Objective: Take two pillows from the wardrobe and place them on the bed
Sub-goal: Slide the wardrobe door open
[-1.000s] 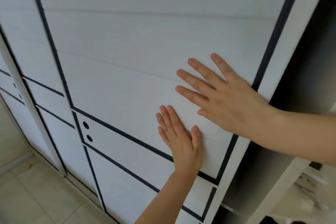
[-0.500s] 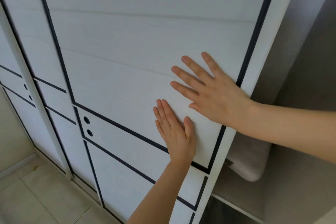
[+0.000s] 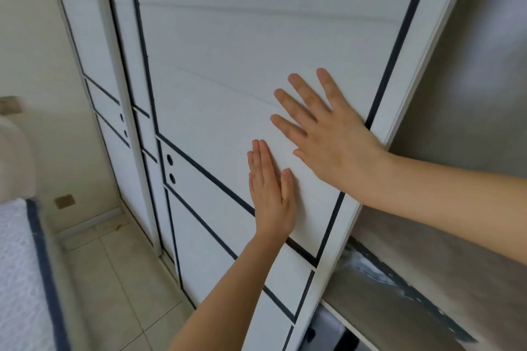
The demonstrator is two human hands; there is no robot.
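The white sliding wardrobe door with black trim lines (image 3: 228, 65) fills the middle. The left hand (image 3: 271, 194) and right hand (image 3: 328, 137) press flat on it, fingers straight, grasping nothing. Right of it, the grey wardrobe interior (image 3: 456, 122) shows blurred; no pillow is discernible. The white quilted bed edge (image 3: 20, 279) lies near left.

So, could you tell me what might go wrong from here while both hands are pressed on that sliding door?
1. Both the left hand and right hand press flat on the smooth white sliding door with no handle gripped, so the palms may slip.
2. The right hand lies close to the door's right edge, where its fingers could get pinched if the panel rebounds.
3. The wardrobe opening looks blurred; no pillow is clearly visible, so reaching in would be uncertain.
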